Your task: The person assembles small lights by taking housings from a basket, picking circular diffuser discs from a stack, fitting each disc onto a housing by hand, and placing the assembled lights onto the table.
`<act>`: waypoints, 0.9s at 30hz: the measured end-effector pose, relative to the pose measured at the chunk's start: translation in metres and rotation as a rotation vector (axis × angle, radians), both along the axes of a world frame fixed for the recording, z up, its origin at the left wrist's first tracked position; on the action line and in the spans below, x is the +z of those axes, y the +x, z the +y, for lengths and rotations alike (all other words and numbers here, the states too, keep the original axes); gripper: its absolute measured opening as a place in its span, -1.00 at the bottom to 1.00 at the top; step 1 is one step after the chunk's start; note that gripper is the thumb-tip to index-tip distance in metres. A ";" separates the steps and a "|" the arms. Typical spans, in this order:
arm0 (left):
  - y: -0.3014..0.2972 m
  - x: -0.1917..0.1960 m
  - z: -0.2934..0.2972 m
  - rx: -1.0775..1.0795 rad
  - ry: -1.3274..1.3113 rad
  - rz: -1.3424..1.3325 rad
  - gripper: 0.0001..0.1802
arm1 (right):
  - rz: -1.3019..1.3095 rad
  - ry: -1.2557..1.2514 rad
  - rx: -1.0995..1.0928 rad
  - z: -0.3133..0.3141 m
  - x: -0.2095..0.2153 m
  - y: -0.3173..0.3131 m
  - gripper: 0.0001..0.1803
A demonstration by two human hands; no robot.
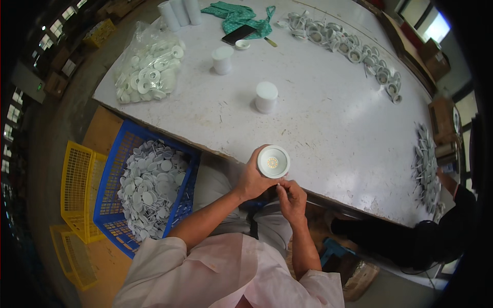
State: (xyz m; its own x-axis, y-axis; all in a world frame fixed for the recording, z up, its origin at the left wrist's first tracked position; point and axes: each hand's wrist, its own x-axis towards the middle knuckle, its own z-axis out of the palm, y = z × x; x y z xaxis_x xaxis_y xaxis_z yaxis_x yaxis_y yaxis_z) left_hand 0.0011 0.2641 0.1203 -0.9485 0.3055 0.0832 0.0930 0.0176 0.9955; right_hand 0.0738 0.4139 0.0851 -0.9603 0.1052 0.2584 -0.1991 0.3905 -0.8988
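Observation:
A white round downlight (284, 165) with a yellowish LED disc in its middle faces up at the table's near edge. My left hand (250, 180) is wrapped round its side. Just below its rim, my right hand (292, 199) is closed in a pinch beside the left fingertips. Something small and pale shows at the pinch, too small to name. Farther in on the table stand two white cylinders, a nearer one (266, 96) and a farther one (222, 60).
At my left a blue crate (110, 177) holds many white discs, beside a yellow crate (77, 187). A clear bag (146, 66) of white rings, a phone (238, 35), a green cloth (241, 18) and rows of round fittings (354, 54) lie on the table. Another person's arm (449, 182) is at right.

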 end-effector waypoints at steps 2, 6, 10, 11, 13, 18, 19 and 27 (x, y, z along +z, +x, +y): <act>0.002 0.003 -0.008 0.081 0.015 -0.001 -0.09 | -0.026 0.057 0.026 -0.004 -0.003 0.003 -0.83; 0.002 -0.002 -0.026 0.177 0.015 0.087 -0.17 | -0.023 0.126 0.079 -0.027 0.003 -0.001 -0.81; -0.001 -0.011 -0.037 0.284 0.033 0.167 -0.17 | -0.040 0.273 0.115 -0.035 0.013 -0.005 -0.82; -0.002 -0.013 -0.038 0.302 0.036 0.206 -0.16 | -0.042 0.282 0.119 -0.038 0.013 -0.005 -0.82; -0.001 -0.015 -0.041 0.310 -0.002 0.256 -0.14 | -0.307 0.150 0.018 -0.051 0.013 -0.006 -0.80; -0.002 -0.024 -0.055 0.287 -0.017 0.288 -0.12 | -0.514 -0.140 0.160 -0.054 -0.011 -0.023 -0.70; -0.005 -0.028 -0.062 0.372 -0.016 0.271 -0.12 | -0.519 -0.127 0.225 -0.054 -0.007 -0.029 -0.67; -0.003 -0.036 -0.096 0.322 0.353 -0.159 -0.16 | -0.234 -0.142 -0.311 -0.020 0.058 -0.201 -0.65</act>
